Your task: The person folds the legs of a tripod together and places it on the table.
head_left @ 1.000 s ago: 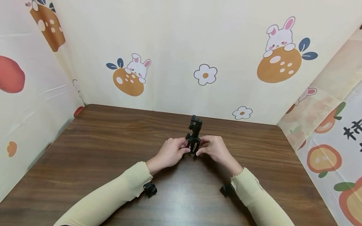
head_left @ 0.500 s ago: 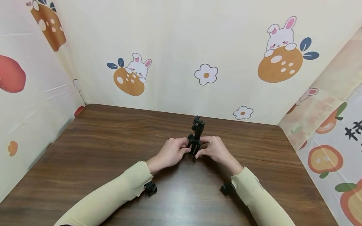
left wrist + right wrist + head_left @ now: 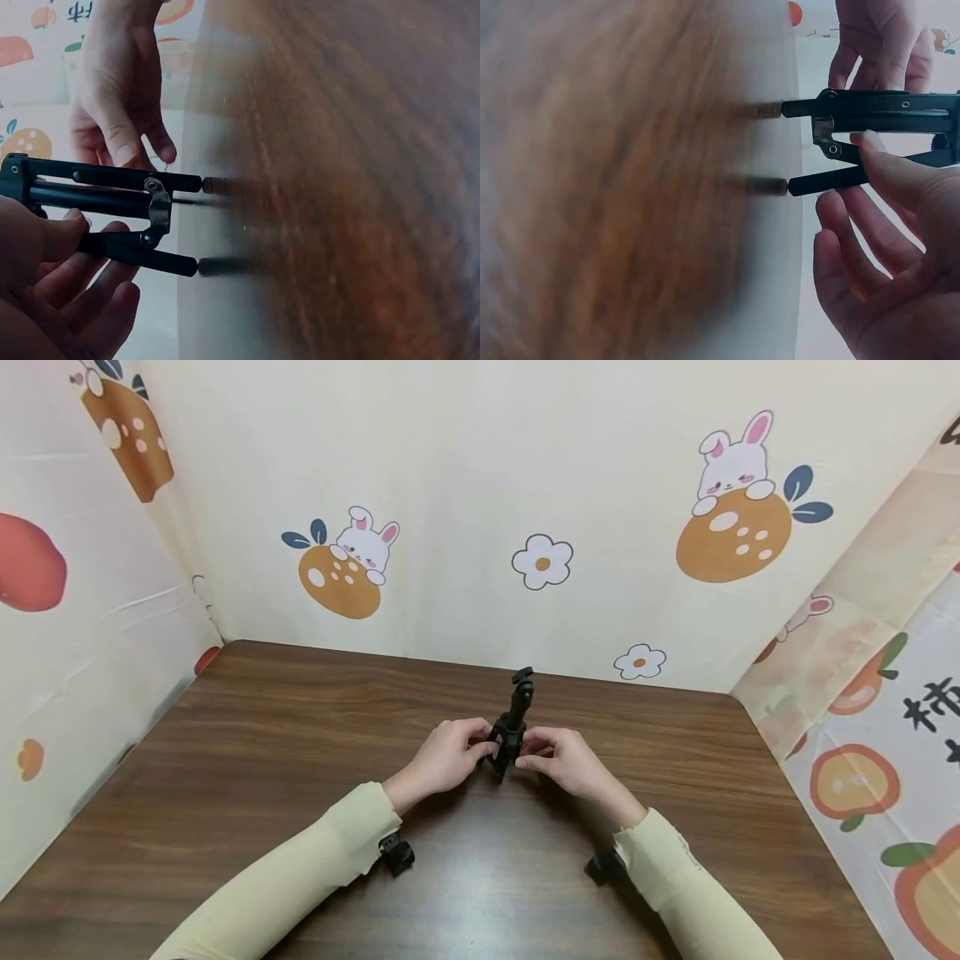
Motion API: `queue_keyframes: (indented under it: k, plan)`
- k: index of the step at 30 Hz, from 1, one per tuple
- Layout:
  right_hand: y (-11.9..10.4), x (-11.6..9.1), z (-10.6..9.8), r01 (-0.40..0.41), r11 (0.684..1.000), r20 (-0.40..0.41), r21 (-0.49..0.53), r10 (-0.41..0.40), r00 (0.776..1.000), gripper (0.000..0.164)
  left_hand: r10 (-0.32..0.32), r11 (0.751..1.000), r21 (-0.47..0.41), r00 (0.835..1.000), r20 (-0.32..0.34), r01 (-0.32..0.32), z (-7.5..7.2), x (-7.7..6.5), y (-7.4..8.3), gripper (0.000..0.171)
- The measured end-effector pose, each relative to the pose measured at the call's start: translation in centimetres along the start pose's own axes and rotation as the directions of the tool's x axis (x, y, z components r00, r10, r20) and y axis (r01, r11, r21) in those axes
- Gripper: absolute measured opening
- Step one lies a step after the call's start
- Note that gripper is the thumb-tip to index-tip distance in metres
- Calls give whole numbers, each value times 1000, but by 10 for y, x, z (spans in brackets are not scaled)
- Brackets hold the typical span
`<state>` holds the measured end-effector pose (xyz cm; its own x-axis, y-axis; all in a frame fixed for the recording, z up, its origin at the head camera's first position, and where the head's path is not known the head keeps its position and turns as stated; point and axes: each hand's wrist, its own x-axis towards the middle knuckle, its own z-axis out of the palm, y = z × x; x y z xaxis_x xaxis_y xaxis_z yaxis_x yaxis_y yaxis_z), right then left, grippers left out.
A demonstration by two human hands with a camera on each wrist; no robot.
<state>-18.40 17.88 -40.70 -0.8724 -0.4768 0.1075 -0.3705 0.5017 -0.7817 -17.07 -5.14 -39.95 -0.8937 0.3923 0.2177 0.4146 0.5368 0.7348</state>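
A small black mini tripod (image 3: 519,708) stands upright at the far middle of the table, its legs slightly spread. My left hand (image 3: 448,753) is at its left side, and in the left wrist view the thumb and fingers pinch one leg (image 3: 124,247). From the other side my right hand (image 3: 567,762) holds another leg (image 3: 829,180), thumb in front and fingers behind, as the right wrist view shows. A metal brace (image 3: 159,210) links the legs near the centre column. The leg tips are right at the tabletop, with their reflections below them.
The brown wood-grain table (image 3: 300,710) meets a printed cloth backdrop (image 3: 450,485) just behind the tripod. More cloth hangs at the left and right sides. A black wrist camera (image 3: 396,853) sits under the left sleeve, another (image 3: 602,865) under the right.
The tripod has turned about its upright axis between my hands, so its side knobs no longer show at the left. Both hands have shifted slightly and keep to its legs.
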Motion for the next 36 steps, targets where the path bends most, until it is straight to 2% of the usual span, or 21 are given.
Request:
queue_keyframes:
  k: [3,11,13,18,22,28,36]
  plan:
    - [-3,-2,2,1,1000,-42,-31,-2,999,8,-10,1000,-21,1000,-2,10,0,1,-2,8]
    - [-12,-7,7,-19,990,-106,-142,4,994,5,-48,993,-111,998,-36,44,-10,-5,-5,16]
    - [-14,-10,8,-30,988,-117,-152,13,993,8,-48,992,-119,999,-21,45,-12,-7,-4,17]
    - [-19,-15,11,-33,987,-135,-155,12,991,14,-22,990,-139,998,67,31,-12,-12,-1,23]
    - [-23,-17,15,-3,989,-111,-146,-14,994,14,-1,992,-128,996,89,13,-9,-13,1,24]
    - [-22,-19,16,55,990,-44,-127,-61,997,8,26,994,-110,998,54,-20,-5,-12,1,16]
    - [-18,-16,13,89,987,-11,-131,-91,996,11,87,996,3,995,43,-87,-1,-11,4,14]
